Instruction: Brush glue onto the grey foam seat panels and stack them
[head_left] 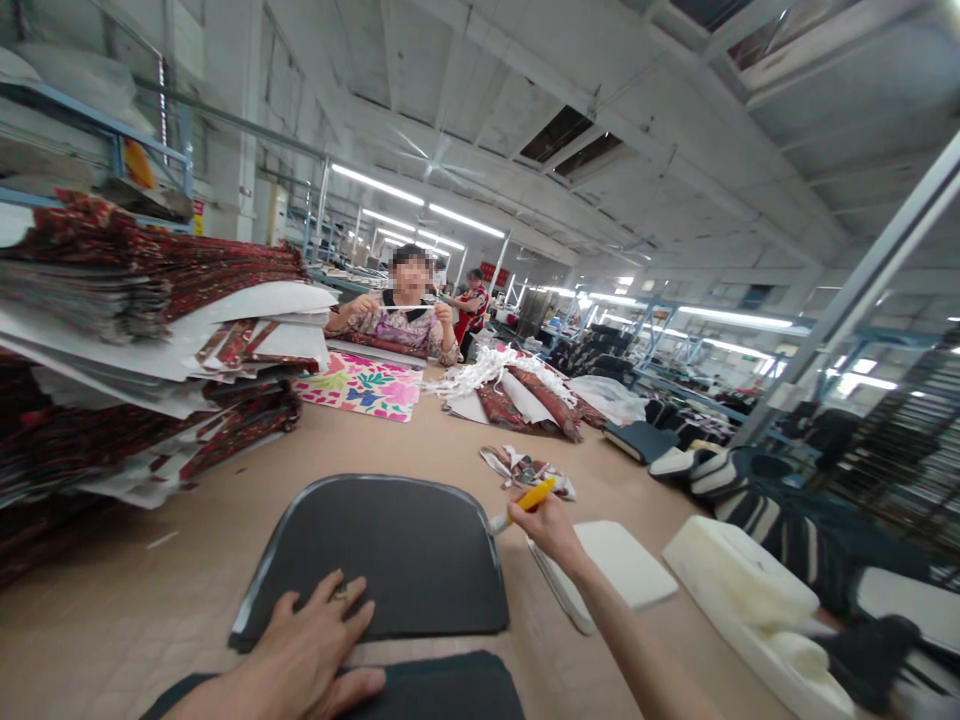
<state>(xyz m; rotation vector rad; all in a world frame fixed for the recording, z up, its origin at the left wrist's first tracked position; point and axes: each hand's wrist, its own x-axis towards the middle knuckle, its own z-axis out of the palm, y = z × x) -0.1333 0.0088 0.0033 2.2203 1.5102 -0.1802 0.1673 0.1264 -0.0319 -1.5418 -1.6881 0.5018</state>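
Observation:
A dark panel (382,560) with a rounded top lies flat on the brown table, a pale line running along its curved edge. My left hand (322,635) rests on its lower left part, fingers spread. Between the fingers of my right hand (546,525) is a yellow-handled brush (531,497), its pale tip at the panel's right edge. Nearest to me, a second dark piece (442,690) is partly covered by my left hand. White rounded panels (619,565) lie beside my right forearm. Beyond the brush sits a crumpled patterned scrap (529,468).
Tall stacks of red patterned fabric (225,275) stand at the left. White foam blocks (739,590) and dark padded pieces (780,490) line the right. A floral sheet (367,385) and rolled fabric with white strips (517,385) lie near a co-worker (405,320) across the table.

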